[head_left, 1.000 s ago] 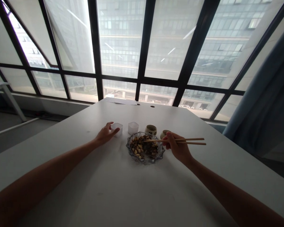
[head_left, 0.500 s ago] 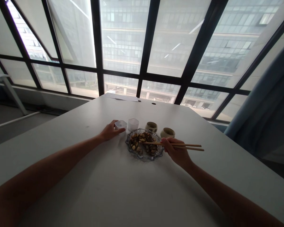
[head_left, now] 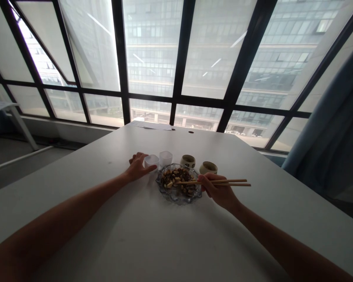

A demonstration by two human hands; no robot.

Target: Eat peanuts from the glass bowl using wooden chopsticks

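Fingers (head_left: 206,181) of the right hand (head_left: 219,192) are closed on the chopsticks (head_left: 232,182), gripping them near mid-length; the butts point toward the table's right edge and the tips reach over the dish (head_left: 179,198) into the nuts (head_left: 176,181), though whether they pinch a piece is too small to tell. The left hand (head_left: 137,167) rests on the table (head_left: 164,243) and holds a clear cup (head_left: 151,159) lightly between thumb and curled forefinger, the cup standing on the surface. The dish sits midway between the left and right edges, nearer the far edge. Along its far side runs a row: the clear cup, a second clear cup (head_left: 166,157), a tan cup (head_left: 187,161) and a second tan cup (head_left: 208,167). The nuts look small, hard and smooth, so they would likely roll or slip from the wooden tips and are best pinched across the widest part with even pressure. The chopsticks look stiff and light. The dish seems to be glass with a scalloped rim, heavy enough to stay put but brittle, and is best held at opposite sides of the rim. The clear cup looks like thin plastic, light and easily tipped, so a hold around its wall suits it. No brand or writing can be read: the tan cup bears a dark mark too small to make out, and the paper (head_left: 153,125) at the far edge shows no legible text
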